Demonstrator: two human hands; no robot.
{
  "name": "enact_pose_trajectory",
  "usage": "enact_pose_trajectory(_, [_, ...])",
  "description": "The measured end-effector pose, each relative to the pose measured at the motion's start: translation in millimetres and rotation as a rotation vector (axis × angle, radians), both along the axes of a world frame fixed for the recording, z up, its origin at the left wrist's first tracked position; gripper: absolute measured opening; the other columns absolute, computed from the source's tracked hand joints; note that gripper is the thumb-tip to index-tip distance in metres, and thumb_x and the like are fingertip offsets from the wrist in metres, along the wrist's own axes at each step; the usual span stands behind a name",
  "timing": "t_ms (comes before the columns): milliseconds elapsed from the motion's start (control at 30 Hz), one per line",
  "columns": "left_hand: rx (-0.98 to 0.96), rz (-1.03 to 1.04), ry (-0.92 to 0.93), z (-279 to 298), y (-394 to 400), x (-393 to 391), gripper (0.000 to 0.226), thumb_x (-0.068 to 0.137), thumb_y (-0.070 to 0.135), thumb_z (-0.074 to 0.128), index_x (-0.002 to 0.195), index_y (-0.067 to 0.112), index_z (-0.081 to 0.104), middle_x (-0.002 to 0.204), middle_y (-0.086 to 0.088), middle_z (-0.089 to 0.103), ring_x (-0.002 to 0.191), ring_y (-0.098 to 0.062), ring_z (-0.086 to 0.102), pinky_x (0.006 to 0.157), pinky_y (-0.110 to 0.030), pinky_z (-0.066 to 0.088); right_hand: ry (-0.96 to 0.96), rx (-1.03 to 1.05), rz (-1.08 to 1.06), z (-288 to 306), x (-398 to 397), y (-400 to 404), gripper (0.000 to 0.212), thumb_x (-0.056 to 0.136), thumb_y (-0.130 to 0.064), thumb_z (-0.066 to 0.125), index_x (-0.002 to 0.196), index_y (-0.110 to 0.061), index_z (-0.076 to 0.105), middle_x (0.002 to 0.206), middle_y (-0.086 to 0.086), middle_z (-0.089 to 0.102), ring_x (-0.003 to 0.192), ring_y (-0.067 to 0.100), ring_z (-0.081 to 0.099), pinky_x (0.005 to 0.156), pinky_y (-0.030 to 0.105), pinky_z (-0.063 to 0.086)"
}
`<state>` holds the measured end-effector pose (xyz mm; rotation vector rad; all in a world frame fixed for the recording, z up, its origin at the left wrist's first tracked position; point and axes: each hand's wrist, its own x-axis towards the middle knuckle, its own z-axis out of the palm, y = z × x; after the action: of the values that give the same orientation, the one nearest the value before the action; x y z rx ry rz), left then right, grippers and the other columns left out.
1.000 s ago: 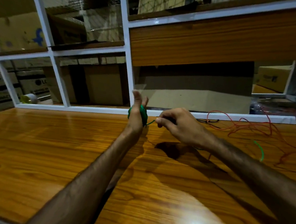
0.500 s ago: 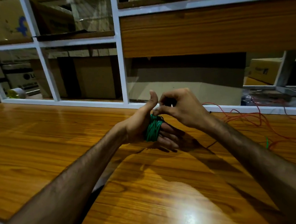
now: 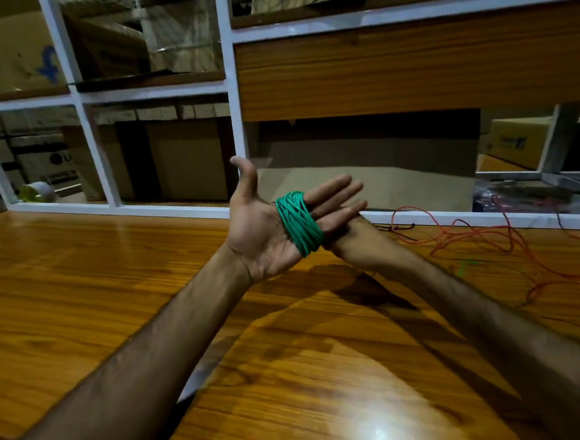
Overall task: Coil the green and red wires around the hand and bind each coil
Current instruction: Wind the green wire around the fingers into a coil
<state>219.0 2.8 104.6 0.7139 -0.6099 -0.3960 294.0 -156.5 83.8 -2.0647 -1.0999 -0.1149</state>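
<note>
Right hand hidden behind left hand [image 3: 263,231] — green coil [image 3: 298,222].

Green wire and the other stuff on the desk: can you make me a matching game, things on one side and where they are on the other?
Things:
1. green wire coil
2. loose red wire
3. roll of tape
4. right hand

Places:
A. spread over the wooden table at the right
B. hidden behind the left hand
C. wrapped around the left hand's fingers
D. far left, behind the white frame

Pairs: 1-C, 2-A, 3-D, 4-B
</note>
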Motion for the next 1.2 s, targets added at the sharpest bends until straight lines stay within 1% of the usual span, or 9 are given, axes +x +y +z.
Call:
enact_pose_trajectory(100, [-0.151,0.331,0.091,1.4,9.8,8.4,0.134,0.074,0.099,0.046,0.154,-0.009,0.04,0.157,-0.031,0.044,0.15,-0.046,0.039,0.13,-0.048,0.024,0.069,-0.035,0.025,-4.4,-2.4,9.7,0.029,0.106,-0.019,0.051,0.082,-0.014,0.065,0.066,-0.004,0.054,0.052,0.001,0.044,0.057,0.026,0.038])
enact_pose_trajectory(333, [-0.042,1.03,0.067,-4.0,35.4,29.4,0.113,0.091,0.088,0.029,0.153,-0.004,0.043,0.158,-0.018,0.049,0.148,-0.027,0.045,0.126,-0.038,0.032,-0.097,-0.06,0.048,-4.4,-9.9,21.0,0.032,0.105,-0.036,0.052,0.083,-0.019,0.068,0.066,0.009,0.061,0.062,0.028,0.056,0.057,0.042,0.046])
enact_pose_trajectory(467, [0.187,1.268,0.034,-14.7,31.7,34.9,0.097,0.099,0.079,0.018,0.163,0.008,0.032,0.171,-0.006,0.03,0.153,-0.019,0.036,0.123,-0.033,0.025,-0.127,-0.106,0.064,-1.5,-9.8,24.0,0.025,0.105,-0.029,0.054,0.088,-0.02,0.069,0.062,-0.004,0.056,0.055,0.012,0.051,0.052,0.03,0.04])
enact_pose_trajectory(567, [0.341,1.342,-0.022,-20.9,28.1,32.9,0.111,0.083,0.092,0.023,0.164,0.017,0.032,0.173,0.0,0.026,0.159,-0.018,0.022,0.13,-0.04,0.015,-0.136,-0.16,0.082,-1.2,-13.1,27.9,0.02,0.105,-0.029,0.055,0.092,-0.025,0.069,0.066,-0.007,0.059,0.056,0.004,0.052,0.053,0.022,0.04])
enact_pose_trajectory(700, [0.593,1.124,-0.068,-21.4,30.9,31.2,0.159,0.038,0.113,0.042,0.167,0.022,0.024,0.175,-0.002,0.019,0.16,-0.021,0.018,0.13,-0.052,0.01,-0.226,-0.127,0.046,12.0,-16.4,22.6,0.016,0.103,-0.028,0.058,0.092,-0.027,0.068,0.071,-0.012,0.059,0.062,-0.001,0.057,0.053,0.018,0.041])
enact_pose_trajectory(767, [0.723,0.888,-0.053,-22.9,30.8,30.1,0.149,0.049,0.111,0.042,0.164,0.017,0.032,0.169,-0.01,0.035,0.155,-0.029,0.032,0.128,-0.057,0.021,-0.325,-0.107,0.003,20.0,-13.6,15.7,0.012,0.101,-0.033,0.061,0.097,-0.028,0.072,0.069,-0.015,0.059,0.061,0.002,0.058,0.055,0.028,0.05])
enact_pose_trajectory(867, [0.887,0.656,-0.013,-23.9,27.5,26.7,0.126,0.072,0.102,0.033,0.139,-0.002,0.059,0.13,-0.034,0.057,0.13,-0.038,0.057,0.105,-0.036,0.044,-0.404,-0.101,-0.041,26.2,-3.7,4.2,0.015,0.093,-0.044,0.069,0.097,-0.03,0.074,0.07,-0.017,0.064,0.065,-0.002,0.06,0.059,0.03,0.051])
enact_pose_trajectory(1000, [0.806,0.291,0.063,-23.3,26.8,19.1,0.132,0.073,0.101,0.037,0.139,-0.012,0.054,0.14,-0.028,0.054,0.131,-0.037,0.049,0.124,-0.048,0.028,-0.41,-0.02,-0.039,30.0,4.3,-6.0,0.02,0.083,-0.046,0.079,0.081,-0.027,0.071,0.072,-0.015,0.066,0.065,-0.003,0.06,0.057,0.022,0.042])
enact_pose_trajectory(1200, [0.474,0.032,0.143,-12.1,15.9,4.1,0.133,0.073,0.092,0.05,0.159,-0.007,0.03,0.151,-0.033,0.045,0.142,-0.043,0.046,0.123,-0.049,0.037,-0.304,0.076,0.002,28.7,8.9,-8.3,0.014,0.094,-0.035,0.07,0.086,-0.025,0.076,0.075,-0.009,0.07,0.07,0.009,0.065,0.061,0.034,0.052])
